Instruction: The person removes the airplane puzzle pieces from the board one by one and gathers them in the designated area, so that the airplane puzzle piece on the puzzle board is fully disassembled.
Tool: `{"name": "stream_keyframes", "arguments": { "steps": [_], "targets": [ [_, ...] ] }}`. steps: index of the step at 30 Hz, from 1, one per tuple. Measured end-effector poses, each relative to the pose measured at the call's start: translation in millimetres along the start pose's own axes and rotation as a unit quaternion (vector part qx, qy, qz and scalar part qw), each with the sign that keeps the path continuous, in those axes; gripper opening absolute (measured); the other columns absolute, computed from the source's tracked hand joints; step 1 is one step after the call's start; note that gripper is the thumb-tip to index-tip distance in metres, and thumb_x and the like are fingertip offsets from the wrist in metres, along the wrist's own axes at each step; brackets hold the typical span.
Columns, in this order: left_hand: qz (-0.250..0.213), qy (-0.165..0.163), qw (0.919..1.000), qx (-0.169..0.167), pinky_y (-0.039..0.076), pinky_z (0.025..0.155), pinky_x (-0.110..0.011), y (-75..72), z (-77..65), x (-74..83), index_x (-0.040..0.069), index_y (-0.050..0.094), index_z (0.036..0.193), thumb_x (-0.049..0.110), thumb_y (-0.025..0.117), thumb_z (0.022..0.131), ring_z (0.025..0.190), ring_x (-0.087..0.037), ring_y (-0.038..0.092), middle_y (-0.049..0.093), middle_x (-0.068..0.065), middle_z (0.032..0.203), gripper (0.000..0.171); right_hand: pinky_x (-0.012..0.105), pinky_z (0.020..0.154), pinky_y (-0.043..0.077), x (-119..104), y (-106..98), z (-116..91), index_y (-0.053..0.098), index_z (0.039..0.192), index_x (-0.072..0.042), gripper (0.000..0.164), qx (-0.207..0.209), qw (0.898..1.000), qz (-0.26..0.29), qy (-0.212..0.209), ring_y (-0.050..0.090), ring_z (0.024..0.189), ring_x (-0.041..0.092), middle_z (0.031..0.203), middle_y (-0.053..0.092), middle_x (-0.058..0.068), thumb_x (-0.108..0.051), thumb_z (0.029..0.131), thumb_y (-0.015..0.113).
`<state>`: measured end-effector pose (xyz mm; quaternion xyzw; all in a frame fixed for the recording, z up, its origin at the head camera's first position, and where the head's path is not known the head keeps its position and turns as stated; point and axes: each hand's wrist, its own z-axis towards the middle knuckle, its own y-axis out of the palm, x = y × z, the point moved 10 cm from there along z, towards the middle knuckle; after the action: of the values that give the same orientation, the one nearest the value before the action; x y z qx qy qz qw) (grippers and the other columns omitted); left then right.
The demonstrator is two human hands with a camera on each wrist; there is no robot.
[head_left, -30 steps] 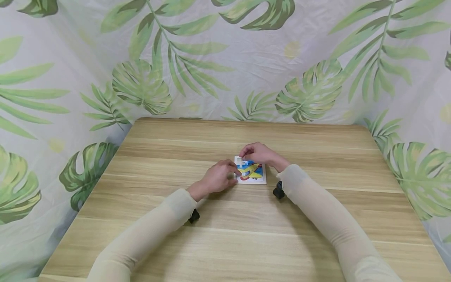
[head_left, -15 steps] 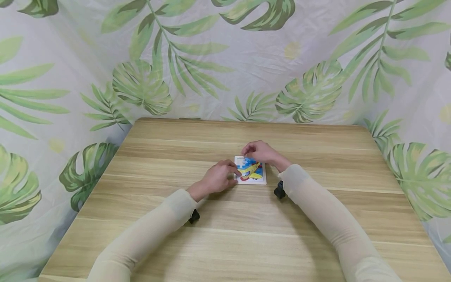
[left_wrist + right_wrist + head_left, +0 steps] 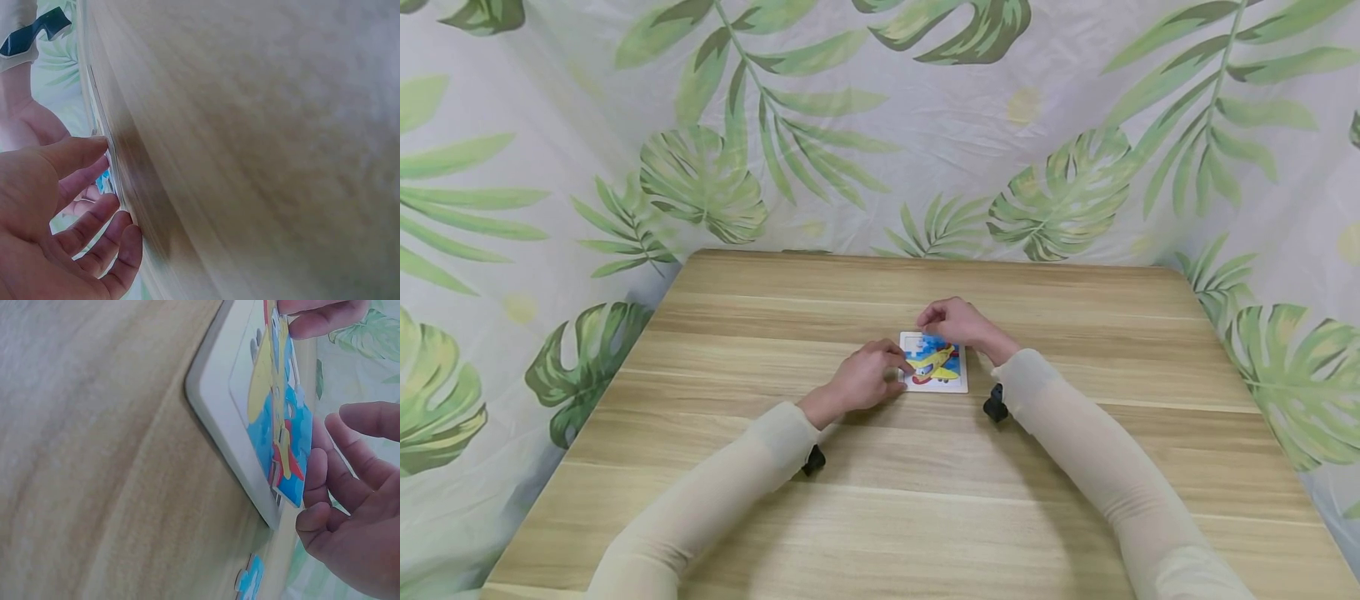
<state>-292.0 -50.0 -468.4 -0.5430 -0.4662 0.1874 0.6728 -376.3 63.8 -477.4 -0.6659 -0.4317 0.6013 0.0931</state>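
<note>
A jigsaw puzzle board [image 3: 937,389] with a yellow plane on blue lies mid-table, a pale unfilled spot [image 3: 913,342] at its upper left. My left hand [image 3: 867,375] rests at its left side, index finger over the picture and thumb by the lower left corner. Above the top edge is my right hand [image 3: 955,323], fingers loosely bent. In the right wrist view a blue puzzle piece with a red tail [image 3: 296,459] sits raised and tilted over the frame [image 3: 212,400]. Fingertips of the right hand [image 3: 359,494] are right at its edge; the thumb stands apart.
A loose blue puzzle piece [image 3: 251,578] lies on the table beside the board in the right wrist view. The wooden table [image 3: 880,517] reaches back to a leaf-print cloth [image 3: 820,125]. Black wrist cameras [image 3: 995,404] hang under both sleeves.
My right hand has shifted slightly up and right, from over the unfilled spot to the board's top edge, uncovering more of the blue pieces. My left hand has stayed in place.
</note>
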Motion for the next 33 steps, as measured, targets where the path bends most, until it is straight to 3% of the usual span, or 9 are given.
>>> {"name": "stream_keyframes", "arguments": {
  "steps": [8, 18, 33],
  "targets": [
    [0.001, 0.0, 1.0, -0.002, 0.052, 0.104, -0.043, 0.6, 0.1, 0.3, 0.016, 0.078, 0.111, 0.021, 0.076, 0.089, 0.12, -0.025, 0.06, 0.065, -0.009, 0.128, 0.023, 0.032, 0.086, 0.051, 3.8, 0.0, 0.7, 0.069, 0.113, -0.011, 0.021, -0.001, 1.0, 0.001, 0.01, 0.062, 0.098, 0.021, 0.114, 0.069, 0.008, -0.02, 0.096, 0.062],
    [0.004, -0.003, 1.0, -0.001, 0.051, 0.104, -0.042, 0.5, 0.2, 0.0, 0.017, 0.077, 0.111, 0.022, 0.076, 0.089, 0.121, -0.025, 0.06, 0.064, -0.009, 0.129, 0.023, 0.027, 0.072, 0.048, 10.6, -0.5, -1.6, 0.07, 0.111, -0.009, 0.02, -0.012, 0.999, 0.026, 0.033, 0.059, 0.074, 0.017, 0.096, 0.067, 0.007, -0.021, 0.097, 0.062],
    [0.002, 0.0, 1.0, 0.003, 0.052, 0.102, -0.044, -1.0, -0.4, 0.5, 0.017, 0.078, 0.111, 0.023, 0.077, 0.089, 0.12, -0.027, 0.06, 0.064, -0.01, 0.129, 0.022, 0.028, 0.079, 0.048, 12.4, -1.0, -2.9, 0.075, 0.11, -0.011, 0.021, -0.019, 0.999, 0.037, 0.023, 0.06, 0.087, 0.02, 0.112, 0.072, 0.009, -0.019, 0.097, 0.061]
  ]
}}
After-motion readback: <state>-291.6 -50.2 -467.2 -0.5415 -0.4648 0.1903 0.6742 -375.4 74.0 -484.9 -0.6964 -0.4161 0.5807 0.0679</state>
